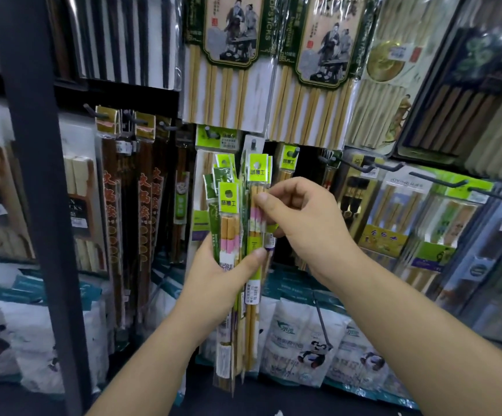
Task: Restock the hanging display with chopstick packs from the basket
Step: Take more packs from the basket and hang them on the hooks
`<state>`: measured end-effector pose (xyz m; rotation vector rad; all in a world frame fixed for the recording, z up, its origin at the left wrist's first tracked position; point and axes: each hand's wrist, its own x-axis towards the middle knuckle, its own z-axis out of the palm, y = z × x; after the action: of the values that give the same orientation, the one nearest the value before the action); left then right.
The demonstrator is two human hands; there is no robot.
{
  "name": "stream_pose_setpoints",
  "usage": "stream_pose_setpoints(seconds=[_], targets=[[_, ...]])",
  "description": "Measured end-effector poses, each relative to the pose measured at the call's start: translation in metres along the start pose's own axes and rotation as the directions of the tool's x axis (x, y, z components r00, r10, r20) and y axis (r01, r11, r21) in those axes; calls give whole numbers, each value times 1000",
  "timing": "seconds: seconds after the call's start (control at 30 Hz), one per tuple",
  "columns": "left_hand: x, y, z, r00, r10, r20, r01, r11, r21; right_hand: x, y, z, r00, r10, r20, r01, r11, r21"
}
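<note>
Several chopstick packs (228,223), clear sleeves with green Chinese-lettered headers, fill my left hand (219,277)'s closed grip below the display peg (254,143); my right hand (303,223) pinches the tallest pack (257,175).

pack bundle (228,229): several narrow clear sleeves, lime-green header cards with a round hang hole, pale bamboo sticks banded orange, pink and white, white barcode stickers lower down
bundle pose: upright, tops fanned a little; left hand (219,277) grips the middle, thumb across the front; lower ends hang below that hand
front pack (255,223): 1 sleeve, same lime header, right edge of the bundle; pinched on its upper part by right hand (303,217); upright, header above the thumb
hung pack (289,163): same lime header, on a display peg (296,151), just above and behind the right hand
</note>
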<state>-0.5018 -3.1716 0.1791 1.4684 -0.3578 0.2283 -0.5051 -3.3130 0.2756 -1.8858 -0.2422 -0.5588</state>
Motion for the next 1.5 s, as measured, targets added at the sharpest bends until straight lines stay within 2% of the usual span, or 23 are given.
stream_pose_setpoints(seconds=[0.17,0.33,0.4,0.53,0.7,0.93,1.07,1.17,1.37,1.5], targets=[[-4,4,1,999,23,-31,-20,995,96,1,3,2,997,73,27,-75,992,103],[-6,6,7,997,24,-77,-11,987,162,1,6,0,996,85,27,-87,991,98],[-5,7,9,994,75,-80,-60,982,181,0,7,0,996,86,22,-88,992,93],[-4,4,12,996,27,-86,-17,993,114,-2,9,-2,997,76,-14,-75,995,68],[-2,1,6,995,-55,-89,48,995,-82,0,4,-6,999,34,-40,-31,997,66],[3,-1,-8,987,-49,-152,36,996,-85,14,-10,-13,984,59,-170,-22,977,214],[4,-1,-12,987,-42,-157,31,997,-75,8,-10,-8,991,20,-134,5,984,180],[3,-1,-14,989,-34,-145,23,997,-73,6,-13,-6,987,-21,-162,50,984,172],[2,-1,-16,990,-29,-134,18,997,-81,19,-25,-6,957,141,-253,-73,962,262],[2,-2,-16,991,-25,-135,14,997,-82,24,-20,-3,945,182,-274,-101,954,284]])
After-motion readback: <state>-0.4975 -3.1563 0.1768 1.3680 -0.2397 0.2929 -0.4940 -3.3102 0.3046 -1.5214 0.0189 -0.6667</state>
